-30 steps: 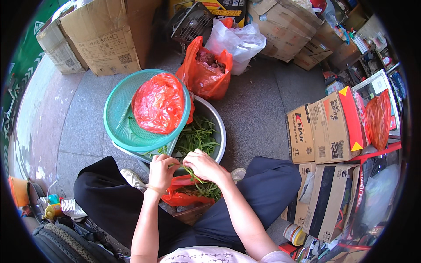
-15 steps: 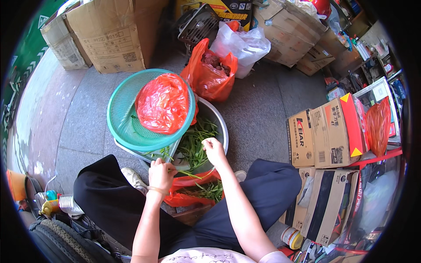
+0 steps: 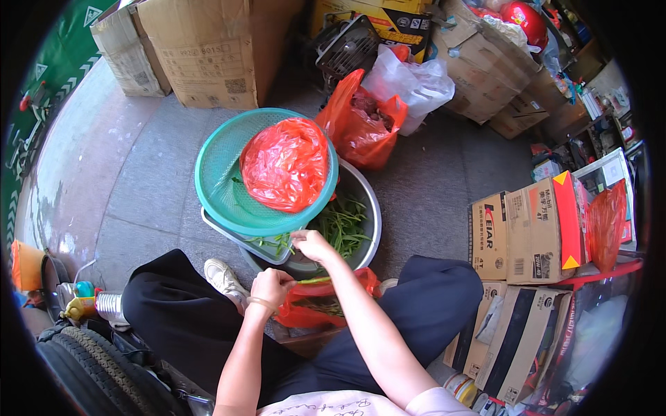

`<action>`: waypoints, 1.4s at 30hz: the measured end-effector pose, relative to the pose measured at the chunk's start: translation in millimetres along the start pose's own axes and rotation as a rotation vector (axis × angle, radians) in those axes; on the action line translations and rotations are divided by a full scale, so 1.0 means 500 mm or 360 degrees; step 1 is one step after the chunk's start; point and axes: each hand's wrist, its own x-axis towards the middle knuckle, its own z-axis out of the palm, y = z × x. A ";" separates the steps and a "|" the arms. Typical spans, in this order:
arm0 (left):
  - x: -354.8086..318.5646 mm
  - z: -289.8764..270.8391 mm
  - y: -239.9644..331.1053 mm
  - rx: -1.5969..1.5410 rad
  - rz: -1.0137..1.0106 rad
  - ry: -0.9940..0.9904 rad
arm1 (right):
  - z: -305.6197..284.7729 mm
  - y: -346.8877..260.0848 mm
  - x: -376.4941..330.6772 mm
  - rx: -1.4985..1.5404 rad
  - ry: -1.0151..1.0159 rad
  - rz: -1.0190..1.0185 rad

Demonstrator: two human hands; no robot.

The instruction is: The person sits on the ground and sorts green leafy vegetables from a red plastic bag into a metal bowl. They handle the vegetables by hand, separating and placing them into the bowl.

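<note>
Pinched in my left hand (image 3: 272, 287) is a green stem (image 3: 316, 281), which points right above a red plastic bag (image 3: 298, 315) between my legs. My right hand (image 3: 313, 246) is closed at the fingertips beside the rim of a grey tray (image 3: 279, 259); what it holds, if anything, is too small to make out. Leafy greens (image 3: 347, 232) lie in a metal basin (image 3: 375, 222) just right of that hand. A teal mesh basket (image 3: 216, 197) rests over the tray and basin, with a crumpled red bag (image 3: 286, 165) in it.
Beyond the basin stand an orange-red bag of dark lumps (image 3: 368, 132) and a white plastic bag (image 3: 413, 83). Cardboard boxes (image 3: 201, 59) are at the back, and more boxes (image 3: 517, 232) are stacked right. A tyre (image 3: 94, 378) lies near left.
My right hand has moved from over the greens in the basin to the tray's rim. My left hand sits a little lower, still with a stem. The whole view has shifted.
</note>
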 end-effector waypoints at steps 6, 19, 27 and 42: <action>0.042 0.024 -0.026 -0.0619 0.0040 -0.0173 | -0.162 -0.096 -0.134 -0.0439 -0.0611 -0.0109; 0.046 0.039 0.051 -0.0845 0.0237 -0.0259 | -0.179 -0.089 -0.195 -0.0598 -0.0499 -0.0053; 0.050 0.045 0.050 -0.0018 0.0292 0.0355 | -0.179 -0.068 -0.177 -0.0427 -0.0104 0.0064; -0.002 0.290 -0.055 0.1313 0.0255 -0.0652 | -0.224 -0.016 -0.198 -0.0371 0.0644 -0.0081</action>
